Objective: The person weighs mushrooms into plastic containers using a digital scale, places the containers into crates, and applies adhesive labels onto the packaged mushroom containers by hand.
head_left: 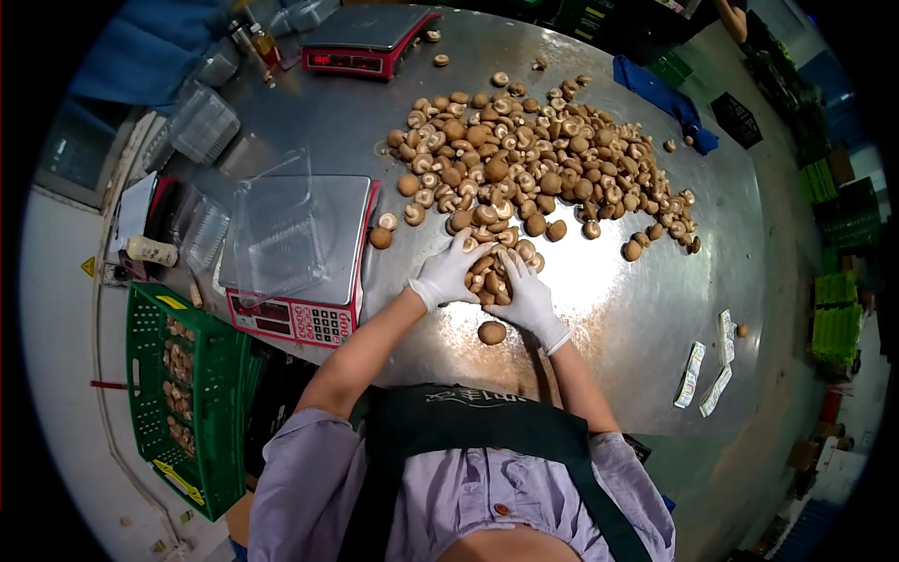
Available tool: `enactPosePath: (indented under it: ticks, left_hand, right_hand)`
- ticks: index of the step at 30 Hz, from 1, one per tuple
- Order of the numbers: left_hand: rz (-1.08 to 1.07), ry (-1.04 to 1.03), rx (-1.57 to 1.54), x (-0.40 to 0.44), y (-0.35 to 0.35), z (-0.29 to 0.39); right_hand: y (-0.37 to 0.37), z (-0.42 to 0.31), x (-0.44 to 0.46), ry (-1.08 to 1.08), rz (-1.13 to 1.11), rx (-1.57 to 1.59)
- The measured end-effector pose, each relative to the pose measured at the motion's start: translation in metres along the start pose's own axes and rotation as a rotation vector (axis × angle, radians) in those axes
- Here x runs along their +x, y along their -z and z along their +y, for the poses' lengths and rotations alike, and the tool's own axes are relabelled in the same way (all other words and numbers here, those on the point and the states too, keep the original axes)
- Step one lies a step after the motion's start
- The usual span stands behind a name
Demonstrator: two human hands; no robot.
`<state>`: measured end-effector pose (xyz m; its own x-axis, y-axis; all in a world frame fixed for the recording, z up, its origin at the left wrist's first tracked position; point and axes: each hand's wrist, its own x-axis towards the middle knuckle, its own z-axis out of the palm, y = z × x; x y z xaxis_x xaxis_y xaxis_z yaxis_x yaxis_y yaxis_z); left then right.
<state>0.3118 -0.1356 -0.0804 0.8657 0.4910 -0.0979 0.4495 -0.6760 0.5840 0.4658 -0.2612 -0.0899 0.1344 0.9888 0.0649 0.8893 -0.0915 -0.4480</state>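
Both hands wear white gloves and cup a small cluster of brown mushrooms on the metal table. My left hand lies against the cluster's left side, fingers spread and curved over it. On the right side, my right hand touches the mushrooms with its fingers apart. A single mushroom sits just below the cluster, touched by neither hand. Beyond my hands spreads a large pile of mushrooms, which joins the cluster. The undersides of the fingers are partly hidden.
Left of my hands is a red scale bearing a clear plastic container. A second scale stands at the back, near stacked clear trays. A green crate is at lower left. Paper strips and blue cloth lie right.
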Motion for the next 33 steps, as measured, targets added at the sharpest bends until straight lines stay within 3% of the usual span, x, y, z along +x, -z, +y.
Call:
enactPosePath:
  ticks: [3, 7, 8, 17, 21, 23, 25, 33]
  left_hand:
    - [-0.058, -0.045, -0.063, 0.01, 0.003, -0.004]
    - [0.015, -0.065, -0.142, -0.001, -0.002, -0.002]
    - [0.165, -0.138, -0.074, -0.005, -0.005, 0.001]
    - [0.222, -0.15, -0.14, -0.009, -0.006, -0.01]
    - [0.224, -0.158, -0.196, -0.019, 0.027, -0.008]
    - [0.33, -0.189, -0.155, -0.034, 0.058, -0.006]
    - [0.292, -0.038, -0.07, -0.058, 0.097, -0.003]
    - [0.561, 0.094, 0.085, -0.167, 0.21, -0.061]
  right_hand:
    - [0.003, -0.001, 0.003, -0.019, -0.005, 0.003]
    - [-0.004, -0.007, -0.004, -0.017, 0.029, 0.026]
    - [-0.005, -0.008, -0.007, -0.008, 0.045, 0.028]
    - [0.003, -0.018, -0.002, 0.051, 0.072, -0.01]
    - [0.021, -0.041, 0.017, 0.061, 0.1, -0.027]
    - [0.027, -0.061, 0.03, 0.156, 0.127, 0.008]
    - [0.031, -0.086, 0.046, 0.243, 0.162, 0.012]
    - [0.012, -0.237, 0.126, 0.452, 0.11, 0.246]
